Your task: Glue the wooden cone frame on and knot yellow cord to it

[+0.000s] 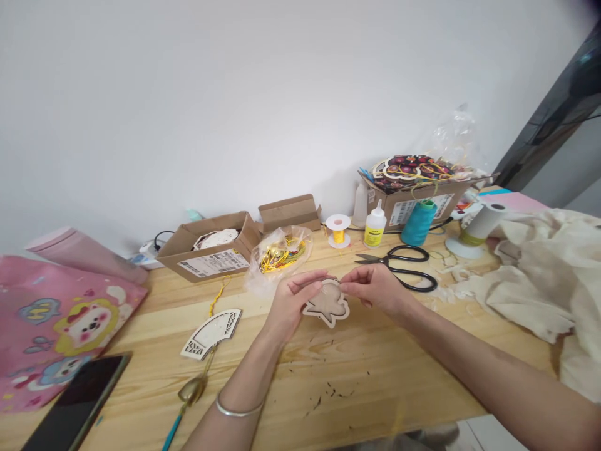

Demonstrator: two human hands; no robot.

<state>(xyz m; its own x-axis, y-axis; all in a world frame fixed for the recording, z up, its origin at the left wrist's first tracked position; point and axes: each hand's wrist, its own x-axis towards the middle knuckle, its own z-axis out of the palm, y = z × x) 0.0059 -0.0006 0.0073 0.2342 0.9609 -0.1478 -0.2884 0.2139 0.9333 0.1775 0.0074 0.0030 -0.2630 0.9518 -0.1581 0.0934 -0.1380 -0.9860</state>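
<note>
Both hands hold a small wooden cutout above the middle of the desk.

The wooden cutout (327, 304) is pinched between the left hand (292, 299), which grips its left edge, and the right hand (375, 289), whose fingertips close on its top. Just right and farther off lie black scissors (404, 266); far of the hands sits a clear bag of yellow cord (280, 254). Beyond stand a glue bottle (374, 227) and a teal thread spool (418, 223). A fan-shaped wooden piece (211, 333) lies left on the desk (357, 376), with a dark phone (77, 404) near the left corner.
</note>
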